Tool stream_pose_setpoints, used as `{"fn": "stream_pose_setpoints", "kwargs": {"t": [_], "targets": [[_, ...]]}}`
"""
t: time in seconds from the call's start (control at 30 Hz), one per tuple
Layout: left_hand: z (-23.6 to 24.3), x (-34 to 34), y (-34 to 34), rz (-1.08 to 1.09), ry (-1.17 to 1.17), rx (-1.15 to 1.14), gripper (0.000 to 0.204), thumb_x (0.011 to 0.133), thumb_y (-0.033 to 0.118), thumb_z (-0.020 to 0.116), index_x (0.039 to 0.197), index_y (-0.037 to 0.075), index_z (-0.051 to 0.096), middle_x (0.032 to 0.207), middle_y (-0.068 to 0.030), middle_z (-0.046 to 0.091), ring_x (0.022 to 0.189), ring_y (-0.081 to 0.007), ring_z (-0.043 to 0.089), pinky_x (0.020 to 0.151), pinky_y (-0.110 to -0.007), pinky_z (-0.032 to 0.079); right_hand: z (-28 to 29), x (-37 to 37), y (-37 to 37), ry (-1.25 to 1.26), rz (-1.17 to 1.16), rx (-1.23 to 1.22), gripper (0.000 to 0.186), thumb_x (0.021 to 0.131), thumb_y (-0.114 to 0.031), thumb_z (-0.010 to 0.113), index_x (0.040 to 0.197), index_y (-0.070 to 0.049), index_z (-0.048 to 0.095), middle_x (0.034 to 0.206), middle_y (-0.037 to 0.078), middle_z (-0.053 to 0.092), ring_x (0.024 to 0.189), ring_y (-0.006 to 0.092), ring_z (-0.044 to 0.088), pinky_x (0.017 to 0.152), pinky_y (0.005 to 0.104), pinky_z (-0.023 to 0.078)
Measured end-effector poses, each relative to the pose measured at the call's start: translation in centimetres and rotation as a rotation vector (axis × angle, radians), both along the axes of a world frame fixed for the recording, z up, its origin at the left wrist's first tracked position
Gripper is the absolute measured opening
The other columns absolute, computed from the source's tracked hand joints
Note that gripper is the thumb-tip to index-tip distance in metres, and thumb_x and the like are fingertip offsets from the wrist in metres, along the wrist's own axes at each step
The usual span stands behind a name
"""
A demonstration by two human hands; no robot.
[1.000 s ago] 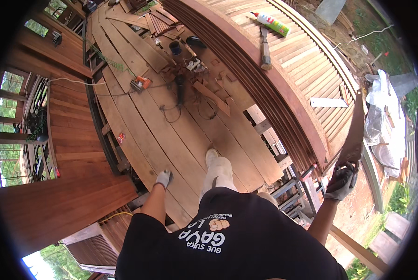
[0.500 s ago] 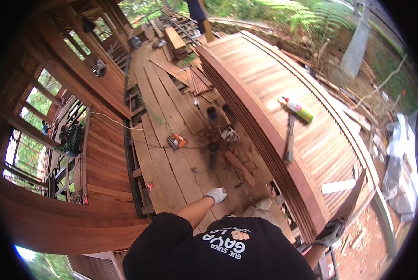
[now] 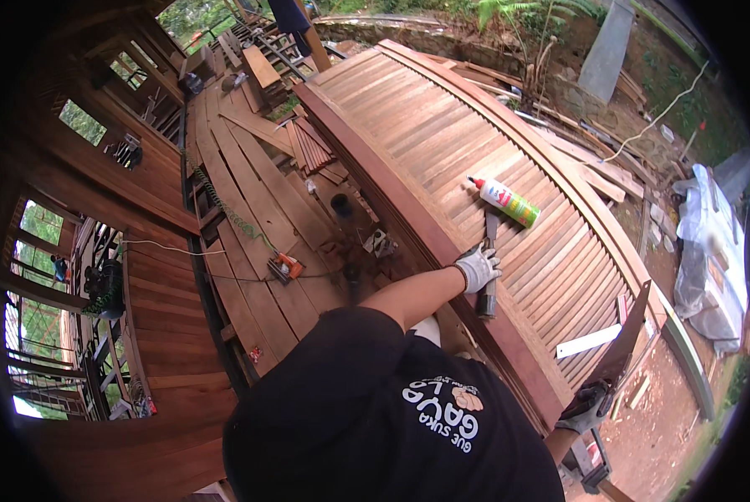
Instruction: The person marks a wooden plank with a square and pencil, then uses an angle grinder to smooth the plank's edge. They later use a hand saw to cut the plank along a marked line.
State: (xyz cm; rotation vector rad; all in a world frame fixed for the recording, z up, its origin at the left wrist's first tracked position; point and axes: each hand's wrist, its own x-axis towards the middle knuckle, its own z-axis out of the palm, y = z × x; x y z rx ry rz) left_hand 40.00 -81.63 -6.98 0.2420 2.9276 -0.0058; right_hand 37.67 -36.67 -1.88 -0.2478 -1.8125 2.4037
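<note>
My left hand (image 3: 477, 269), in a white work glove, is closed over the middle of a chisel (image 3: 487, 303) lying on a slatted wooden panel (image 3: 442, 138). The chisel's flat blade points away from me, and its dark handle shows below the glove. Just beyond the blade, a white and green glue bottle (image 3: 509, 203) with a red tip lies on its side. At the panel's near right corner, my gloved right hand (image 3: 588, 407) grips a handsaw (image 3: 627, 339) by its dark handle, blade pointing up and away. A white flat strip (image 3: 589, 341) rests beside the saw blade.
Left of the panel, an orange power tool (image 3: 286, 268) with a coiled green hose sits on the plank floor (image 3: 228, 226). A dark cup (image 3: 340, 203) and loose boards (image 3: 308, 142) lie beyond. Plastic sheeting (image 3: 709, 251) covers something at far right.
My left hand has moved right and forward from above the floor onto the chisel. My view has shifted toward the panel. The right hand still holds the handsaw.
</note>
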Motion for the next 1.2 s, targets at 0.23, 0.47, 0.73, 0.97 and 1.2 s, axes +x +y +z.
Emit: {"fn": "stream_pose_setpoints", "kwargs": {"t": [0.23,0.47,0.73,0.97,1.2], "targets": [[-0.4,-3.4,-1.2,-0.340,-0.050,0.153,0.032,0.079,0.024,0.067,0.109,0.015,0.068,0.113,-0.0073,0.063,0.123,-0.0257,0.054,0.115,-0.062,0.024,5.9,5.1,-7.9,-0.197,-0.414,0.270,0.016,0.091,-0.018,0.057,0.078,-0.009,0.055,0.071,-0.001,0.047,0.061,0.0126,0.047,0.056,0.0304,0.041],[2.0,-6.4,-5.5,-0.776,-0.143,0.259,0.031,0.082,0.026,0.061,0.109,0.010,0.064,0.108,-0.0153,0.060,0.108,-0.0325,0.058,0.095,-0.046,0.042,8.5,4.5,-15.4,-0.152,-0.710,-0.076,0.009,0.090,-0.017,0.070,0.090,-0.011,0.063,0.065,-0.004,0.050,0.052,0.0074,0.046,0.051,0.0226,0.040],[6.2,-7.9,-7.0,-0.814,-0.287,0.218,0.035,0.083,0.023,0.059,0.114,0.007,0.059,0.113,-0.0183,0.063,0.108,-0.0353,0.061,0.090,-0.047,0.049,9.3,9.7,-25.3,0.013,-0.873,0.014,0.017,0.089,-0.016,0.072,0.096,-0.002,0.064,0.073,0.005,0.061,0.054,0.0136,0.057,0.049,0.0250,0.044],[0.3,-12.2,-13.1,-0.589,-0.312,0.085,0.038,0.084,0.024,0.058,0.117,0.006,0.057,0.117,-0.0191,0.063,0.110,-0.0353,0.062,0.094,-0.045,0.050,6.4,11.6,-26.9,-0.075,-0.907,0.050,0.023,0.091,-0.010,0.068,0.111,-0.002,0.060,0.085,0.007,0.065,0.061,0.0132,0.060,0.050,0.0252,0.046],[1.7,-14.4,-13.8,-0.595,-0.405,-0.092,0.043,0.084,0.026,0.060,0.123,0.009,0.057,0.120,-0.0171,0.062,0.112,-0.0346,0.061,0.095,-0.044,0.049,4.9,5.0,-24.4,-0.039,-0.908,0.171,0.021,0.094,0.000,0.053,0.114,0.001,0.059,0.091,0.006,0.064,0.070,0.0139,0.059,0.062,0.0287,0.049]]}}
